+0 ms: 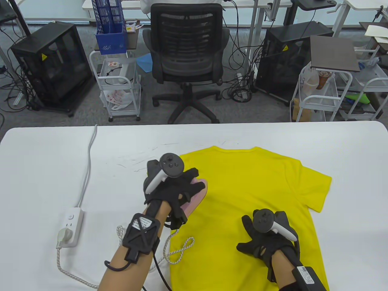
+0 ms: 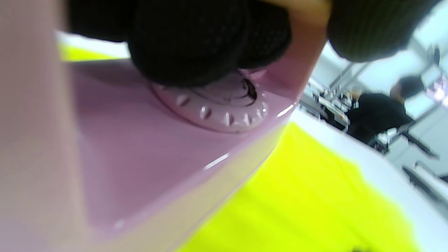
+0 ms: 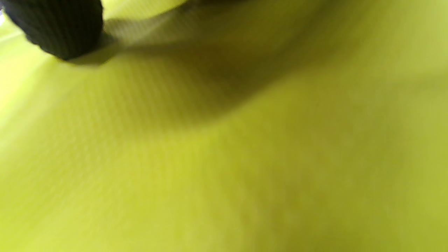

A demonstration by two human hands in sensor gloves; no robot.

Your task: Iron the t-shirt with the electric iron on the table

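Note:
A yellow t-shirt lies flat on the white table, neck toward the far edge. My left hand grips the handle of a pink electric iron, which sits on the shirt's left edge. The left wrist view shows the iron's pink body and dial under my gloved fingers, with the shirt below. My right hand rests flat on the shirt's lower right part, fingers spread. The right wrist view shows only yellow fabric and one fingertip.
A white power strip with a plug lies at the table's left, its cable running to the far edge. The iron's braided cord loops over the shirt's lower left. An office chair and carts stand beyond the table.

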